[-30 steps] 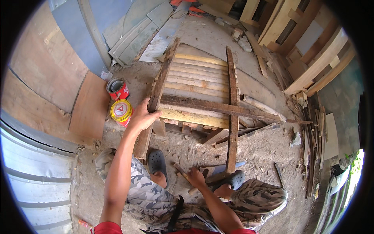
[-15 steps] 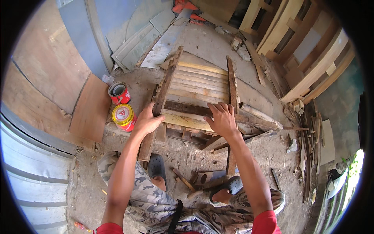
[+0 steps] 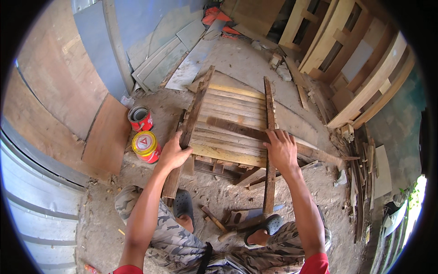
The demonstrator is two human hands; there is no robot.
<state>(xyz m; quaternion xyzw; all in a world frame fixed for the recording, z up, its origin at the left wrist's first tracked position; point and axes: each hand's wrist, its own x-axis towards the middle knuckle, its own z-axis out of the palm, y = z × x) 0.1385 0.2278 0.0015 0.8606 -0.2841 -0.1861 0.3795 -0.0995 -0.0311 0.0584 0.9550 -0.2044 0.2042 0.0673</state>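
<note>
A slatted wooden platform (image 3: 230,107) lies on the ground before me, with a long rough rail along each side. My left hand (image 3: 173,151) is closed round the left rail (image 3: 195,109), thumb over its inner edge. Across the slats slants a dark wooden board (image 3: 239,129); its left end rests free of the left rail. My right hand (image 3: 283,148) curls over this board just beside the right rail (image 3: 270,109), fingers bent and thumb at the rail. Its palm side and the board's part underneath are hidden.
Two paint cans stand left: an open red can (image 3: 140,118) and a yellow-lidded can (image 3: 146,146). Between my feet lie a hammer (image 3: 214,219) and a handsaw (image 3: 258,214). Scrap wood (image 3: 358,182) is heaped at right; wooden frames (image 3: 360,68) lean behind it.
The dark board has slid right and turned, its left end coming away from the left rail. My right hand has moved right and slightly nearer with it. My left hand stays on its rail.
</note>
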